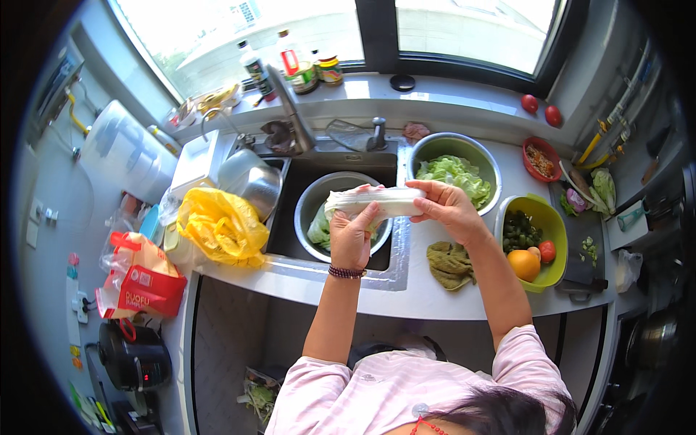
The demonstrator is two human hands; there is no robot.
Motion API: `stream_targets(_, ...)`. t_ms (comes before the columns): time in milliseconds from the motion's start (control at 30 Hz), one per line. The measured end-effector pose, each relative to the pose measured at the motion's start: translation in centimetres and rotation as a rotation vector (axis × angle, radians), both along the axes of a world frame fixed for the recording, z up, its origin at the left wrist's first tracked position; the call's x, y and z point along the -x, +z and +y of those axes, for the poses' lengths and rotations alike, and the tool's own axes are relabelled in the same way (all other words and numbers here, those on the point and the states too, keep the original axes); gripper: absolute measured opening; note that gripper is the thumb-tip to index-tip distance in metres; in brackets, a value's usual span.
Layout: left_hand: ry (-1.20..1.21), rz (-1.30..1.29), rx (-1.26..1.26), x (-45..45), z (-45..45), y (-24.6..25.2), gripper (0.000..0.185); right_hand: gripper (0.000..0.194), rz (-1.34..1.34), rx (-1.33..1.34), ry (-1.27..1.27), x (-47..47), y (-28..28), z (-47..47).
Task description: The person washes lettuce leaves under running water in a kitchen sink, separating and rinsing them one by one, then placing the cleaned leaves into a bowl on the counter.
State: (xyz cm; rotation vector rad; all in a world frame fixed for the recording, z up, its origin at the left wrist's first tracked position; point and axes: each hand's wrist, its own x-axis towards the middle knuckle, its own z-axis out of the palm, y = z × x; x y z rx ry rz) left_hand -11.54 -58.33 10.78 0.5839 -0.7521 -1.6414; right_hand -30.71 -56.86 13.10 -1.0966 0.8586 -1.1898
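Observation:
Above the sink (pixel 283 228) I hold a whitish, long, wrapped-looking item (pixel 380 202); what it is cannot be told. My left hand (pixel 350 234) grips its left part from below, where a pinkish layer shows on top. At its right end, my right hand (pixel 443 206) pinches it between thumb and fingers. Below, a metal basin (pixel 304 206) stands in the sink with green leaves (pixel 319 228) in it, partly hidden by my left hand. Right of the sink, a second metal bowl (pixel 493 163) holds lettuce leaves (pixel 457 176).
A green cloth (pixel 450 265) lies on the counter near a yellow-green basket (pixel 563 244) of fruit. A red bowl (pixel 541 159) is at the back right. The faucet (pixel 291 111) rises behind the sink. A yellow plastic bag (pixel 220 228) and a metal pot (pixel 258 190) are left.

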Motion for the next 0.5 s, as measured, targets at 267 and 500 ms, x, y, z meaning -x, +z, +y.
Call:
stream_targets(267,0.809,-0.810,0.288,-14.7,7.7,-3.6,0.022,0.029,0.571,0.339,-0.146,-20.7,-1.5,5.9)
stream_targets(500,1.101,-0.941,0.024,-28.9,20.5,-7.6,0.015,0.026,0.811,0.557,0.065,-36.5,-8.4,12.5)
